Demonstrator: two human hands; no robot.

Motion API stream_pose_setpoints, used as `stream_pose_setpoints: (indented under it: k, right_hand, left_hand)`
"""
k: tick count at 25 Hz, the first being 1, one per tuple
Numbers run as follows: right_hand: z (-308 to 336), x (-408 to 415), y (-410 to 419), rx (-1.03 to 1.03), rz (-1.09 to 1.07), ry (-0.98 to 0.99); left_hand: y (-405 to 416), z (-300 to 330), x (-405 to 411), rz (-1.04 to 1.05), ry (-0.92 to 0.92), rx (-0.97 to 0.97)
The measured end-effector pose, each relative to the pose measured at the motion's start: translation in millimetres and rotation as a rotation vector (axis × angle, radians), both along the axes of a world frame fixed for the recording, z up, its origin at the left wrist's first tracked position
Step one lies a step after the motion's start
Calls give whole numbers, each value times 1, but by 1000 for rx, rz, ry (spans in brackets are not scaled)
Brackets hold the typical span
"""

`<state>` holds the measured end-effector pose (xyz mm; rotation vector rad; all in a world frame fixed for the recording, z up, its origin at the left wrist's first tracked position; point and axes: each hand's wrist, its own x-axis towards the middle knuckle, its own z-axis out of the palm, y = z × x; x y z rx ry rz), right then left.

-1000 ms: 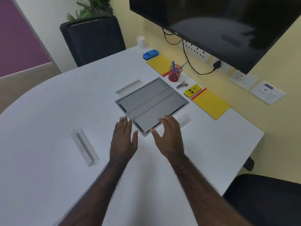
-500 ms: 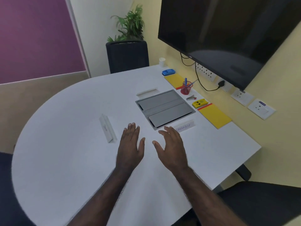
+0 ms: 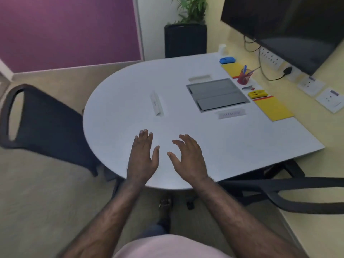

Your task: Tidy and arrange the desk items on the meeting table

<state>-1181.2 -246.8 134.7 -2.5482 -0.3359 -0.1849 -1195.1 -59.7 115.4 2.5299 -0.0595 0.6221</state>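
My left hand [image 3: 143, 157] and my right hand [image 3: 188, 159] hover open, palms down, over the near edge of the white meeting table [image 3: 121, 112], holding nothing. Along the wall side lie a blue stapler [image 3: 226, 60], a yellow notepad [image 3: 232, 69], a red pen cup [image 3: 243, 78], a small metal clip [image 3: 248, 88], a yellow punch [image 3: 257, 94] and a second yellow notepad [image 3: 272, 108]. Three white name plates sit around the grey cable hatch [image 3: 216, 94]: one at the left [image 3: 157, 105], one behind [image 3: 200, 78], one in front [image 3: 231, 114].
A dark chair [image 3: 46, 125] stands left of the table and another chair's armrest [image 3: 297, 194] at the lower right. A black screen [image 3: 290, 25] hangs on the yellow wall above sockets. A planter [image 3: 186, 40] and a white cup [image 3: 222, 48] are at the far end.
Both hands have drawn back from the cable hatch to the table's near edge, still open. The view has pulled back, so the table's edge, the chairs and the floor now show.
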Motion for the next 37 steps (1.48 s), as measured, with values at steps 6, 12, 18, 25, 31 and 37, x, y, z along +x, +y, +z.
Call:
stream_pose_setpoints:
  k: [6,12,18,25,31,37]
  right_hand:
    - [-19,-71,67,3,215,70]
    - [-18,-114,186,-34,434,25]
    - [-38,-150,344,-80,578,25]
    - [-58,-182,517,-139,656,61]
    - [-67,-167,620,-193,728,87]
    - [-78,-93,728,-153,750,95]
  left_hand:
    - [69,-6,-119,148,49,-29]
    - [178,-17,-213,403,57,-29]
    - [318,-39,-278,516,67,-46]
    - [474,-56,-330,576,129,-26]
    - [559,-69,-316,637,183,-38]
    - [651,-80,-254,639,242,-42]
